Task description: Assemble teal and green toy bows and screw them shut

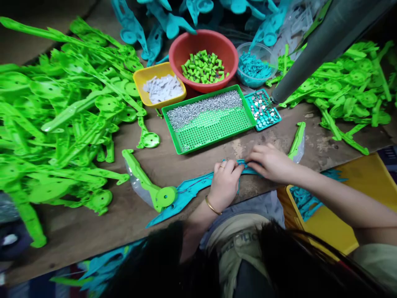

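A long blue plastic shell (192,188) lies along the front of the bench, its middle partly covered by my hands. My left hand (225,184) is closed on this shell near its centre, fingertips pressed together at its upper edge. Close beside it, my right hand (271,163) has its fingers bent in a pinch against the shell; whatever is between the fingertips is hidden. At the shell's left end sits a green plastic arm (141,178) with a round hub and a clear blade. A second green arm (298,140) with a clear piece sticks up beyond my right forearm.
Green parts (71,103) heap up at left, more (347,82) at right. Behind my hands stand a green screw tray (214,134), a blue tray of metal discs (263,109), a yellow tub (139,89), a red bowl (203,39) and a clear bowl (273,62). A dark pole (310,54) slants down at right.
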The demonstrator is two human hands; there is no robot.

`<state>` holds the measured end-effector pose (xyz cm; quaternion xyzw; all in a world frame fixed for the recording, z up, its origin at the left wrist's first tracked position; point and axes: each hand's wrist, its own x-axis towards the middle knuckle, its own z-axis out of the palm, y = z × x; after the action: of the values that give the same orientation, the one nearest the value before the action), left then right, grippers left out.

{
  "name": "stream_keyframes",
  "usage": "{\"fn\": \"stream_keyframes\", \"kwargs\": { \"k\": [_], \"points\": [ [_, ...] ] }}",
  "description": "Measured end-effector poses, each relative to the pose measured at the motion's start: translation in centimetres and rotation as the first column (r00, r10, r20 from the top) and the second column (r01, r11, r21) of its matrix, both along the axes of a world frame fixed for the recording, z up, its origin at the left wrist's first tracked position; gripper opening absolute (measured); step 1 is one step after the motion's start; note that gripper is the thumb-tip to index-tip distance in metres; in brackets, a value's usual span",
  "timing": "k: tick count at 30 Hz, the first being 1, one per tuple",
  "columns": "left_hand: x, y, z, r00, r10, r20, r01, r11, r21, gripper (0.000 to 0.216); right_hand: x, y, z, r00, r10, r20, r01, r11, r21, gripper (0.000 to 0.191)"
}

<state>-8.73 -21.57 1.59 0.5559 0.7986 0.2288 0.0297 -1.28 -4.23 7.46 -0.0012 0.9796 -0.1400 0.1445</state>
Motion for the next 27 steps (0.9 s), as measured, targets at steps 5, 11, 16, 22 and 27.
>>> {"fn": "stream_keyframes", "kwargs": {
  "k": [5, 11, 16, 22, 27],
  "points": [
    [0.0, 0.0, -0.3, 1.000, 0.004, 0.021, -0.004, 1.000, 0.005, 0.026, 2.6, -0.4, -1.5, 0.976, 0.006, -0.219, 0.005, 0.999, 0.048, 0.024],
    [0.1, 0.0, -0.3, 1.000, 0.016, 0.009, -0.017, 1.000, 0.023, 0.026, 2.6, -1.1, -2.4, 0.963, -0.004, -0.268, 0.023, 0.998, 0.064, 0.023],
    [0.1, -0.1, -0.4, 1.000, 0.023, 0.017, -0.023, 0.999, 0.034, 0.030, 2.5, -1.1, -2.6, 0.962, -0.090, -0.257, 0.106, 0.993, 0.051, 0.023],
    [0.2, -0.1, -0.4, 1.000, 0.011, -0.007, -0.011, 1.000, 0.019, 0.029, 2.5, -1.1, -2.9, 0.955, -0.136, -0.264, 0.136, 0.990, -0.018, 0.017],
    [0.2, 0.1, -0.3, 0.998, 0.014, -0.055, -0.013, 1.000, 0.021, 0.027, 2.4, -1.3, -2.8, 0.946, -0.203, -0.253, 0.177, 0.977, -0.121, 0.015]
  ]
}}
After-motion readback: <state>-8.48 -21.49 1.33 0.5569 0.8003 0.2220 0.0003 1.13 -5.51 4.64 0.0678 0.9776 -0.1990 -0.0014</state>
